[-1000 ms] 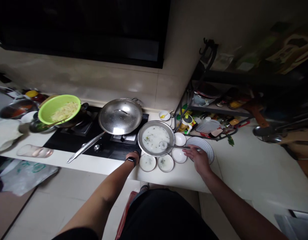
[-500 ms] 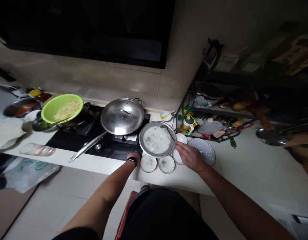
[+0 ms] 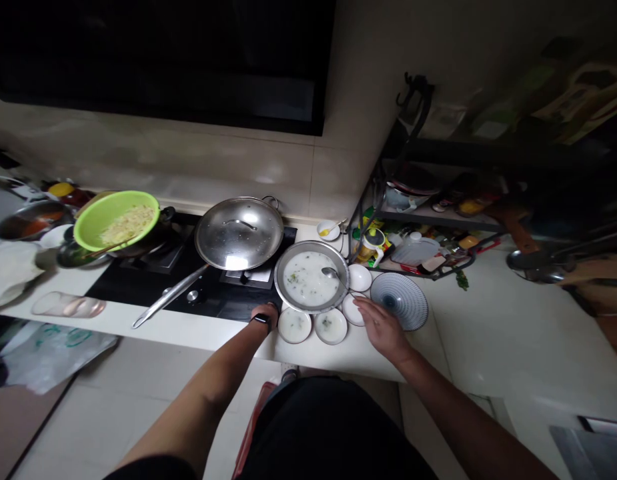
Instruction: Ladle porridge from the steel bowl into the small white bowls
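My left hand [image 3: 265,315], with a black watch on its wrist, sits at the near rim of a wide steel basin [image 3: 311,245] of pale soup [image 3: 304,279]. Its fingers are foreshortened, so any grip cannot be seen. A metal spoon [image 3: 330,272] lies in the soup, its handle resting on the right rim. My right hand [image 3: 381,327] is open, fingers spread, just touching or beside a small white bowl [image 3: 353,310]. Beyond that hand lies a blue-patterned plate [image 3: 399,301]. Two small dishes of soup [image 3: 295,325] [image 3: 331,327] stand at the counter's front.
Left of the basin, a black cooktop [image 3: 153,287] holds a lidded steel pan [image 3: 239,233] and a green bowl of noodles [image 3: 115,223]. A white bowl [image 3: 359,277] touches the basin's right side. A cluttered metal rack [image 3: 428,220] stands behind the plate.
My right hand has let go of the spoon and moved back from the basin, uncovering more of the blue-patterned plate. The spoon now lies in the soup. My left hand has stayed in place.
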A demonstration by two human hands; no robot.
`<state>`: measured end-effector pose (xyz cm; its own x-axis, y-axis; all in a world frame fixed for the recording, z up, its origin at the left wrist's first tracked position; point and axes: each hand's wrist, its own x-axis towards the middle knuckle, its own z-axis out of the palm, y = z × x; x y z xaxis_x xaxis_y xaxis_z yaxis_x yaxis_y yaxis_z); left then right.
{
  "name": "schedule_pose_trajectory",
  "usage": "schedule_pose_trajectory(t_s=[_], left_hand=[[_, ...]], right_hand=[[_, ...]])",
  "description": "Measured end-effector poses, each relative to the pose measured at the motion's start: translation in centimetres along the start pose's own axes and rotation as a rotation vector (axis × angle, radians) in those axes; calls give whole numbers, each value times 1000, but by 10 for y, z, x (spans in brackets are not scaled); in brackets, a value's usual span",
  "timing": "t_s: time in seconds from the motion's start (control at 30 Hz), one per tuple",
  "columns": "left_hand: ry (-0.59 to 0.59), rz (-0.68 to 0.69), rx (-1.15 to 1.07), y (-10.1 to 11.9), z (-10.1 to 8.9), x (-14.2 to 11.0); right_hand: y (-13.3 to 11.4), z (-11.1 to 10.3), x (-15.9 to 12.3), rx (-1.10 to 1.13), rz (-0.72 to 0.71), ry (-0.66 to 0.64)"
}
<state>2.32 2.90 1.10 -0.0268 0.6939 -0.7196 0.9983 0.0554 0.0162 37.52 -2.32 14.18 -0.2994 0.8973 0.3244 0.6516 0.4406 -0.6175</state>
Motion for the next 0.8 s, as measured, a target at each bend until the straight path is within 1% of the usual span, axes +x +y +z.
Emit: schedule_pose_trajectory(t_s=[0.07, 0.1, 0.17, 0.2, 0.27, 0.4, 0.47, 0.5, 0.57, 0.67, 0.73, 0.8], left_hand=[[-1, -9, 9, 0, 0, 0], [2, -11, 9, 0, 0, 0], [15, -7, 11, 0, 0, 0], [19, -4, 16, 0, 0, -1], [18, 2, 22, -1, 0, -1], [11, 8, 13, -2, 0, -2], [13, 3, 10, -2, 1, -2], [17, 2, 9, -2, 1, -2], [17, -1, 9, -2, 2, -2], [4, -12, 5, -3, 2, -1], [8, -12, -1, -4, 3, 0], [17, -5, -1, -4, 4, 2]], right_hand=[[-8, -15, -18, 110, 178, 69], [-11, -21, -27, 156, 244, 75], [-15, -29, -44, 215, 310, 41], [-16, -31, -52, 225, 307, 11], [-15, -31, -65, 209, 249, -47], [-11, -18, -80, 152, 99, -122], [-9, -8, -85, 167, 94, -137], [-9, -2, -88, 187, 122, -130], [-9, 9, -91, 263, 246, -81], [-9, 22, -94, 444, 545, 51], [-8, 26, -93, 565, 722, 163], [-6, 25, -91, 665, 845, 264]])
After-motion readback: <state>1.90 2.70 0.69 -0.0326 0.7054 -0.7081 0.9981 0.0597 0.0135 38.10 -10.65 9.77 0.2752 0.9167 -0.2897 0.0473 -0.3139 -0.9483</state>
